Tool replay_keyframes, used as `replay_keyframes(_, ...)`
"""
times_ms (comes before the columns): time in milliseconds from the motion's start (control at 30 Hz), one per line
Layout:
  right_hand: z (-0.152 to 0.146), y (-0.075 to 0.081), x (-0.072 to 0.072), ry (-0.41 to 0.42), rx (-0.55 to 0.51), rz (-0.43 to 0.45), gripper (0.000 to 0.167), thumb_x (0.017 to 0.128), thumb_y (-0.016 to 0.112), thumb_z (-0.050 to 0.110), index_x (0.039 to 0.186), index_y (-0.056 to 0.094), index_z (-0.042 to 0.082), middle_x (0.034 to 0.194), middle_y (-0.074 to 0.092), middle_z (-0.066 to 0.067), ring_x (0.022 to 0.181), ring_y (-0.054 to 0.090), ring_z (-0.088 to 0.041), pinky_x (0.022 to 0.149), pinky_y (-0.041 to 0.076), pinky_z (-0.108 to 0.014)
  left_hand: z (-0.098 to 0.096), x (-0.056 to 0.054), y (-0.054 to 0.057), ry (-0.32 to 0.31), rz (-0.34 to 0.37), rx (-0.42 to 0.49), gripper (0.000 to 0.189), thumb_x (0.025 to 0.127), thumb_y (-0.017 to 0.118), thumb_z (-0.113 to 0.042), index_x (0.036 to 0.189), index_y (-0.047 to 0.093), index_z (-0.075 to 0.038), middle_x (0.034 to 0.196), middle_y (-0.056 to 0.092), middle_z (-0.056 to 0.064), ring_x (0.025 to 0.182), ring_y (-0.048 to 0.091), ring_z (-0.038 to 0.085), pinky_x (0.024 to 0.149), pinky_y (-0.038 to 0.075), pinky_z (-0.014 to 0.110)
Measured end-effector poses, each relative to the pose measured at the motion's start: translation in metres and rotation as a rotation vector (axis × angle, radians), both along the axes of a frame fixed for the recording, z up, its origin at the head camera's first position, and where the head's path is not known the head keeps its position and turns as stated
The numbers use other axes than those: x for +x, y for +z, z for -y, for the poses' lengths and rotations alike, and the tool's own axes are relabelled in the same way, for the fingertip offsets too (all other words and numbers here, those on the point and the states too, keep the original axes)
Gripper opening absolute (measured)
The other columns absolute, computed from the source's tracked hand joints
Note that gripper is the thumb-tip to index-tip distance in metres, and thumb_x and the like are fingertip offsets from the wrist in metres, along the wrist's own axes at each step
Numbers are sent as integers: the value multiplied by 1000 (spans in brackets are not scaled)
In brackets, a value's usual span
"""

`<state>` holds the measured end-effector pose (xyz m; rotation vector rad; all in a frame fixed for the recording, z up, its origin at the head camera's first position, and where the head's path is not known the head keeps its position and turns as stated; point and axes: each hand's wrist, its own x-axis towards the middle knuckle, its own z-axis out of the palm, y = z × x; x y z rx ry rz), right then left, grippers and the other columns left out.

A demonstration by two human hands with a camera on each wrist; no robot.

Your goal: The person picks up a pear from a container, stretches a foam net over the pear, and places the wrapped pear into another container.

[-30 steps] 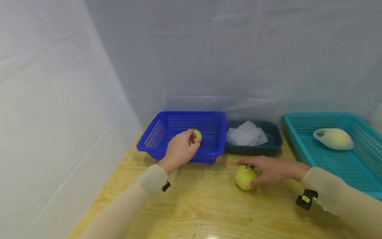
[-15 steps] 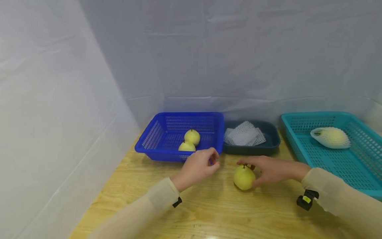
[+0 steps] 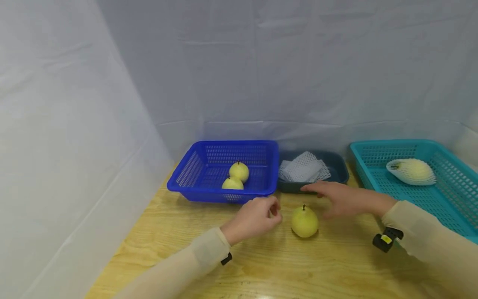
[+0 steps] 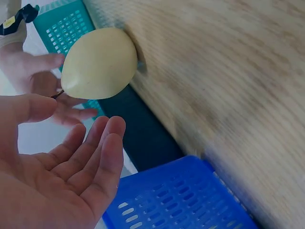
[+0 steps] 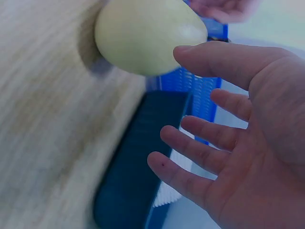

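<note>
A yellow-green pear (image 3: 304,222) stands upright on the wooden table, stem up, between the two hands. Just left of it is my left hand (image 3: 255,220), fingers loosely bent with nothing in them; the left wrist view shows its palm bare beside the pear (image 4: 100,63). My right hand (image 3: 347,199) hovers to the pear's right and a little behind, fingers spread and holding nothing. In the right wrist view the thumb overlaps the pear's edge; whether it touches, I cannot tell. Two more pears (image 3: 239,171) sit in the blue basket (image 3: 222,195).
White foam nets (image 3: 304,167) lie in a dark green tray (image 3: 337,166) behind the pear. At right, a teal basket (image 3: 377,176) holds one pear in a foam net (image 3: 412,171). White sheeting (image 3: 239,62) rises at the back and left of the table (image 3: 261,265).
My left hand has left a pear in the blue basket and come right, beside the standing pear. My right hand has let go of that pear and lifted slightly back.
</note>
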<state>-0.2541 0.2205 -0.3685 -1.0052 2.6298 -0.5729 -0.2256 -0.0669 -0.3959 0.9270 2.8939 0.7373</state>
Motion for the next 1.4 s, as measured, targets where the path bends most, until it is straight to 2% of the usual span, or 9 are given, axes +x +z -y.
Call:
replay_keyframes(300, 1, 19, -25, -13, 17, -103, 68, 89, 76, 19, 150, 46, 11, 148, 52, -15, 122, 59, -37, 96, 51, -54, 0, 1, -5, -15, 49, -15, 21, 93, 66, -27, 108, 69, -11, 89, 68, -9, 74, 58, 1, 67, 49, 19)
replay_keyframes(500, 5, 28, -47, -31, 33, -201, 52, 94, 70, 19, 143, 54, 7, 142, 56, -17, 118, 62, -39, 95, 53, -54, -2, 2, -7, -19, 50, -26, 18, 93, 66, -27, 105, 69, -14, 88, 68, -10, 74, 58, 1, 67, 48, 19)
replay_keyframes(600, 7, 29, -59, -50, 43, -230, 51, 94, 70, 18, 141, 56, 4, 141, 57, -19, 119, 62, -40, 96, 51, -55, -2, 3, -7, -21, 45, -30, 18, 93, 66, -27, 105, 69, -14, 88, 68, -10, 74, 58, 1, 67, 48, 19)
replay_keyframes(933, 8, 19, -97, -100, 107, -218, 57, 91, 71, 16, 143, 53, 3, 146, 52, -22, 134, 48, -44, 105, 43, -61, -1, 7, -5, -48, 46, -31, 18, 92, 66, -26, 104, 68, -12, 86, 67, -10, 70, 56, 0, 64, 47, 18)
replay_keyframes(1033, 11, 16, -106, -102, 109, -228, 61, 89, 72, 13, 144, 51, 0, 146, 50, -25, 135, 46, -46, 107, 41, -62, 0, 8, -4, -48, 50, -29, 19, 92, 66, -25, 105, 69, -12, 86, 67, -10, 69, 56, 1, 63, 47, 18)
replay_keyframes(1233, 17, 10, -119, -121, 160, -225, 66, 87, 73, 10, 147, 47, 1, 151, 46, -24, 138, 43, -45, 109, 40, -60, 0, 10, -5, -37, 63, -35, 18, 92, 66, -26, 105, 68, -13, 86, 67, -11, 69, 56, 0, 62, 47, 18)
replay_keyframes(1400, 19, 5, -125, -145, 216, -224, 66, 84, 74, 9, 145, 50, 2, 146, 50, -25, 133, 48, -45, 102, 46, -58, 1, 11, -7, -24, 66, -39, 17, 93, 66, -27, 104, 69, -14, 86, 67, -10, 70, 56, 0, 63, 47, 18)
